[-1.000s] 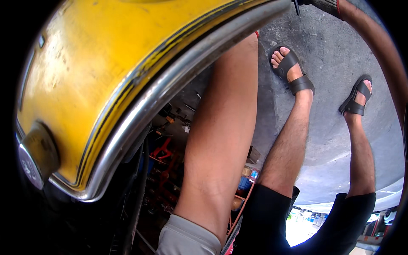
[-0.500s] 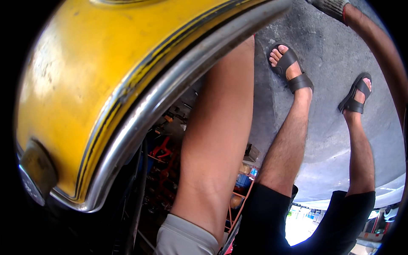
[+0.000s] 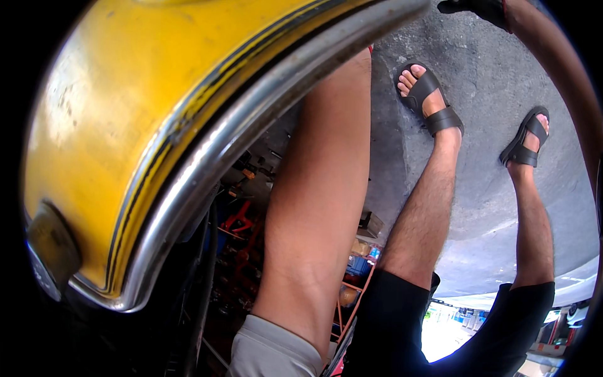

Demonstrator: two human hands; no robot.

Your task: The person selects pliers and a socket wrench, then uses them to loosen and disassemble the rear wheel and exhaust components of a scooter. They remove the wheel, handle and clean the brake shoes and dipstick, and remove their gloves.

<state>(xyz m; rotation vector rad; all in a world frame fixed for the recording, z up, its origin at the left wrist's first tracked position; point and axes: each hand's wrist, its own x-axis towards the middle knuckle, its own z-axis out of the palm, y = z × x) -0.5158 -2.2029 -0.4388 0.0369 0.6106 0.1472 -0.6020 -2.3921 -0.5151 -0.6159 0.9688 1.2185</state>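
Note:
A curved yellow metal body (image 3: 107,119) with chrome trim (image 3: 232,132) and a dark, metal-rimmed side fitting (image 3: 53,248) fills the upper left. My right hand (image 3: 477,12), in a dark glove with a red cuff, is at the top right beyond the trim's end; shadow and the picture's edge hide whether its fingers grip anything. My left hand is out of view. Beside the trim is a large bare leg (image 3: 314,207) in grey shorts. Two legs in black shorts (image 3: 389,320) and dark sandals (image 3: 427,94) stand on the right.
Grey concrete floor (image 3: 477,188) lies around the sandalled feet. Behind the near leg are scattered tools and red metal parts (image 3: 239,220) and an orange rack (image 3: 352,289) holding small items. A bright street shows between the black-clad legs at the bottom.
The yellow body sits slightly lower in view than a second ago, and the grey-shorts leg has shifted left. My right hand moved down slightly, then back up.

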